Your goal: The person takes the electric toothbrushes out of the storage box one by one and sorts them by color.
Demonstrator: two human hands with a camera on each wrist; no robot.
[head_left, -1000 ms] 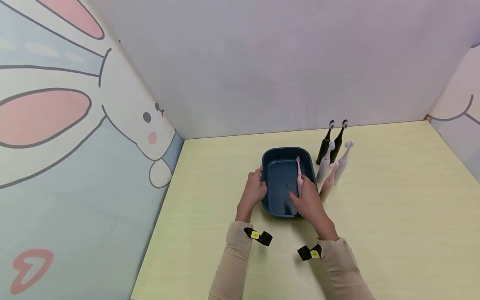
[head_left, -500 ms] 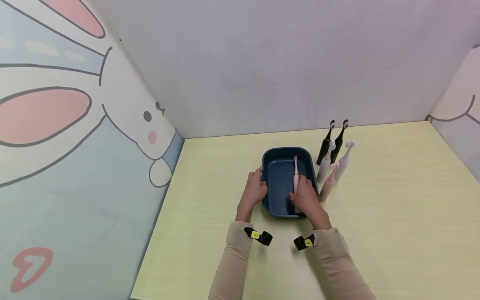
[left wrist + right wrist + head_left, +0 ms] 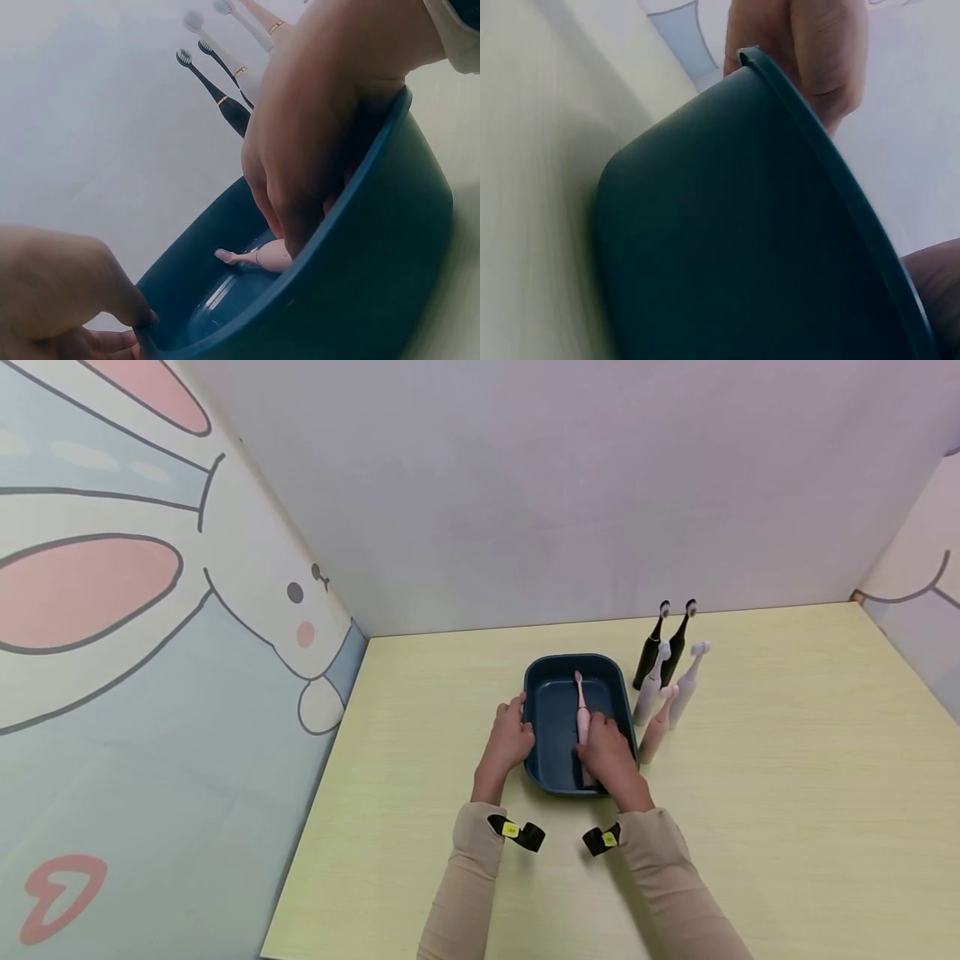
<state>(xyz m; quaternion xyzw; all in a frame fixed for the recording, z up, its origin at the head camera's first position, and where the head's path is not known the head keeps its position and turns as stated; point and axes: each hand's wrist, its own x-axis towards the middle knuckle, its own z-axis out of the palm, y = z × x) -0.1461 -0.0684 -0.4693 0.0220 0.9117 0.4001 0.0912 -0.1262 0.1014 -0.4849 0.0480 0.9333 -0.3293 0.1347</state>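
Observation:
A dark blue basin stands on the table. My left hand grips its left rim, thumb inside and fingers outside, as the left wrist view shows with the hand at the near corner. Inside the basin lies a pink electric toothbrush, head toward the far wall. My right hand reaches over the right side and holds its handle, thumb on the left. From the left wrist, the fingers cover most of that handle, leaving the pink neck and head showing. The right wrist view is mostly the basin's outer wall.
Just right of the basin several electric toothbrushes stand upright: two black ones at the back, two pale lilac ones before them, and a pink one nearest. Behind the pale wooden table rises a plain wall.
My right hand has shifted left inside the basin, bringing the pink toothbrush from the right wall nearer the middle. The fingers have closed more round its handle. My left hand stays on the rim.

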